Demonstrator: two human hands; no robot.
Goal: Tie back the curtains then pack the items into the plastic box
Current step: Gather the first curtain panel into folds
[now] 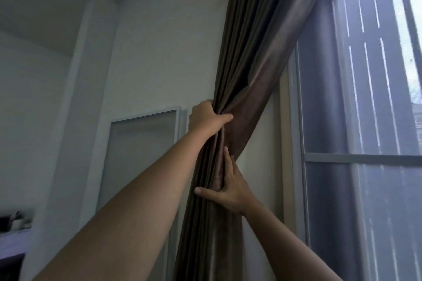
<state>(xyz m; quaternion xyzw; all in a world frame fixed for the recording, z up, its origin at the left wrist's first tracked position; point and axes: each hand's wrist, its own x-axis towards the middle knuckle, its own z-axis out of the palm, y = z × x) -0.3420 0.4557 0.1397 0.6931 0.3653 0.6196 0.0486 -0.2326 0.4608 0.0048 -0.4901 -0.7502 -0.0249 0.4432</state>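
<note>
Fingers (206, 105) of left hand (205, 120) behind curtain (249, 57)

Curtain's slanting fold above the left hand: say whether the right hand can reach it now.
Probably yes: the right hand holds the curtain just below the left hand, with nothing between it and the fold.

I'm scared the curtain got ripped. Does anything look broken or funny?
Nothing looks torn or broken. The brown pleated fabric curtain only slants sideways because the left hand grips it in a bunch and the right hand holds it lower down. No tie-back shows on it.
</note>
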